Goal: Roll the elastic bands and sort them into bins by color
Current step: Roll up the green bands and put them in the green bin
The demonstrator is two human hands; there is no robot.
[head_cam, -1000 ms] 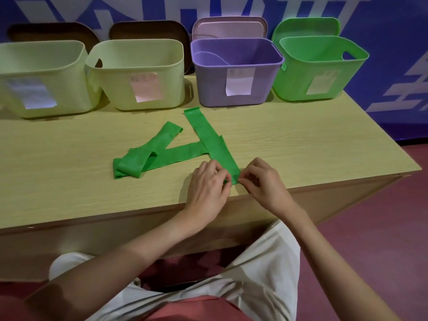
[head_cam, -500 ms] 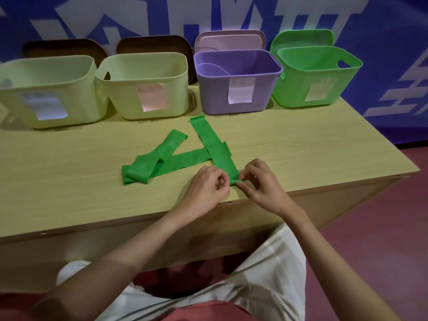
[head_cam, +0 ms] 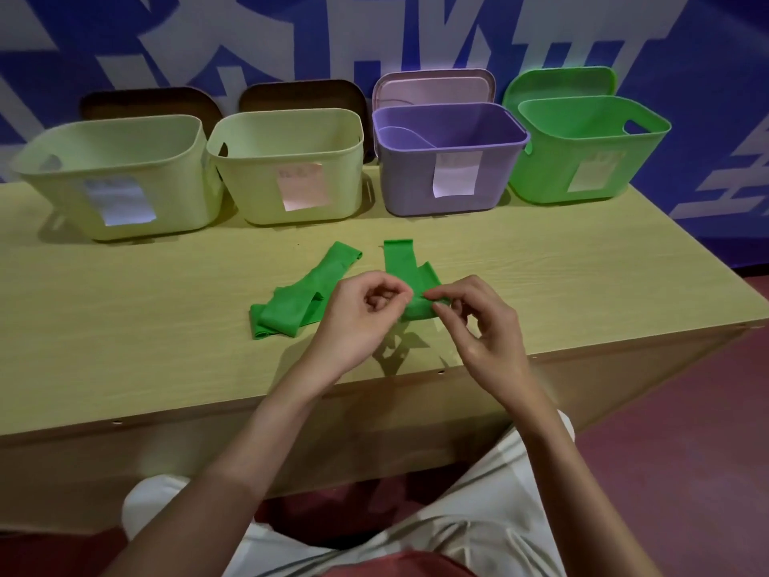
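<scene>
A long green elastic band (head_cam: 299,297) lies crumpled across the middle of the wooden table (head_cam: 125,326). Its near end is lifted off the surface and folded over. My left hand (head_cam: 358,322) and my right hand (head_cam: 478,326) both pinch that folded end between thumb and fingertips, just above the table's front part. The band's far end (head_cam: 398,254) points toward the purple bin (head_cam: 449,160). To the purple bin's right stands a green bin (head_cam: 582,147).
Two pale yellow-green bins (head_cam: 116,177) (head_cam: 287,164) stand at the back left, each with a paper label. Lids lean against the blue wall behind the bins. The table's front edge is just below my hands, with my lap under it.
Both hands have lifted the band's near end off the table and folded it over. The band has slid and bunched closer to my hands.
</scene>
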